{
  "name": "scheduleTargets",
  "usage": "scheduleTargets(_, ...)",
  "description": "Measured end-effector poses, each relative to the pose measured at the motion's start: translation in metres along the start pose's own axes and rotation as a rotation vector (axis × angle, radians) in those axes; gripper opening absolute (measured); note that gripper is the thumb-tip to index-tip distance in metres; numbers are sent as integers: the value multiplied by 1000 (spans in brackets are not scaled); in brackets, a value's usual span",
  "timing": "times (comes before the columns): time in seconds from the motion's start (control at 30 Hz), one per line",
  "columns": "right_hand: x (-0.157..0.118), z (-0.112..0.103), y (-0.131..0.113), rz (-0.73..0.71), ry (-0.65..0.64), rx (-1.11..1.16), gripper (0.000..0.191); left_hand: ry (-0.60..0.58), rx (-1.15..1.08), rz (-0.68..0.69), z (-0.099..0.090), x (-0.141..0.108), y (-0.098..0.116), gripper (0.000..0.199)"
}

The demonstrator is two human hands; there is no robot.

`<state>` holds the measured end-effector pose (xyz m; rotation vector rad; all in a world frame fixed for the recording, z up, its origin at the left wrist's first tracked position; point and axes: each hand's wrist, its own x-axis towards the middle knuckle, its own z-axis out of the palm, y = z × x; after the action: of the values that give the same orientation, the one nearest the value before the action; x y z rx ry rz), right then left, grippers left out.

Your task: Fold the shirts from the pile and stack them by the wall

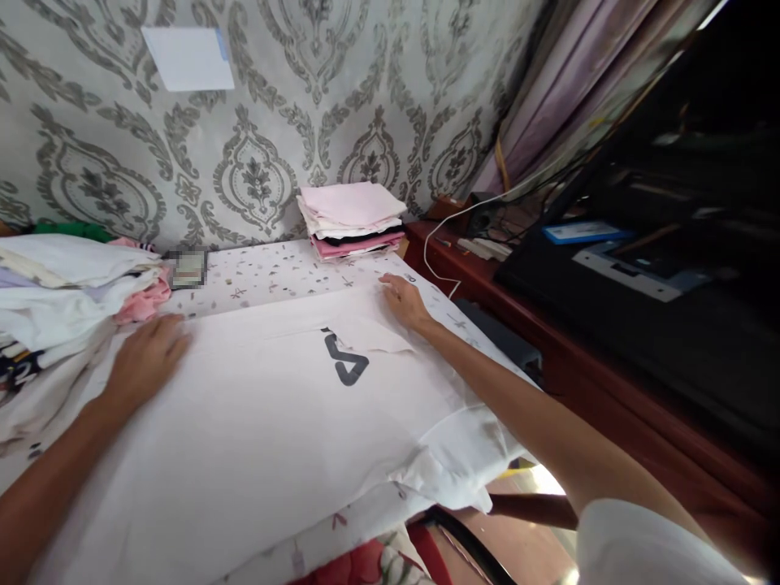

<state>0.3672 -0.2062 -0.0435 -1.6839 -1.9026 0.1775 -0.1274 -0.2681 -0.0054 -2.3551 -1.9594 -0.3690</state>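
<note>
A white garment point(244, 431) with a dark printed mark lies spread over a patterned cloth-covered table point(268, 272). My left hand point(149, 357) rests at the garment's far left edge, its fingers stretched out, holding nothing. At the far right corner, my right hand point(402, 301) has its fingers bent together on the fabric edge. Near that hand a part of the garment is folded over. Toward the right front, the fabric is bunched and hangs at the table edge.
Folded clothes point(353, 207) are stacked against the patterned wall. Loose clothes point(67, 284) pile up at the left. A reddish wooden desk point(548, 357) with a white cable and a dark screen stands at the right. A chair is partly visible below the table.
</note>
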Motion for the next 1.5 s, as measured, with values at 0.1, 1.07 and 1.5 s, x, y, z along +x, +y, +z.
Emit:
scheduleTargets(0.1, -8, -3, 6, -67, -35, 12, 45, -25, -106, 252, -2, -5, 75, 43)
scheduleTargets(1.07, 2, -8, -2, 13, -317, -212, 55, -136, -305, 376, 13, 13, 233, 21)
scheduleTargets(1.5, -40, -58, 0, 105, -101, 60, 54, -258, -165, 797, 38, -22, 189, 60)
